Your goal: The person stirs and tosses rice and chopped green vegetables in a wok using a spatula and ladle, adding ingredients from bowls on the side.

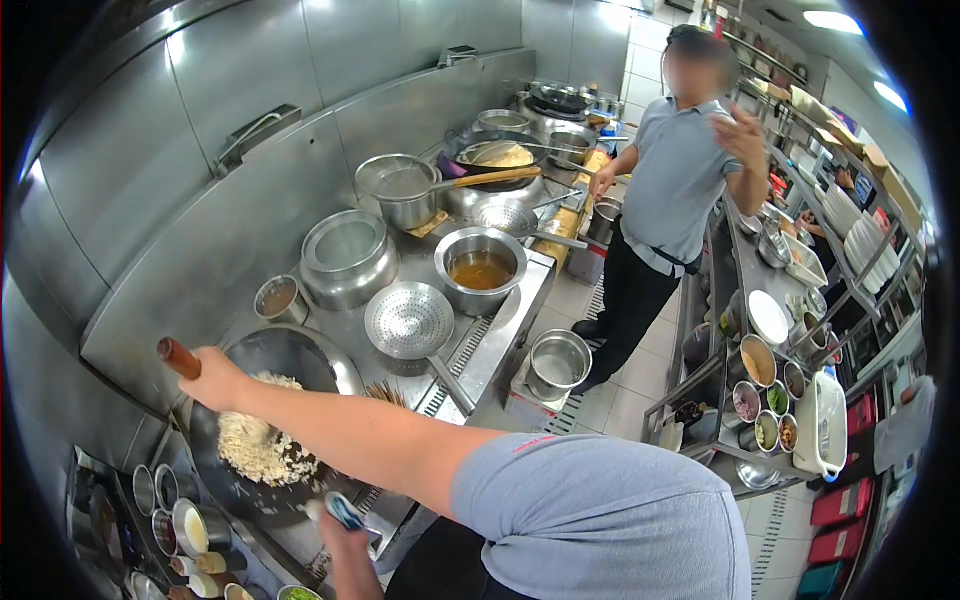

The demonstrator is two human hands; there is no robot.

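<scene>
My right hand is closed around the wooden handle of a utensil, above a large dark wok. The utensil's lower end is hidden or blurred. Pale, rice-like food lies in the wok, with loose bits around it. By the wok's near rim, my left hand grips a blue-and-white thing, perhaps a cloth; the wok's edge is partly hidden there. A perforated metal strainer rests to the right of the wok, near a metal pot of amber liquid.
Metal pots and another wok occupy the range. Seasoning containers stand at lower left. Beyond the range, a person raises one hand, beside a floor-level pot and a shelf unit with ingredients.
</scene>
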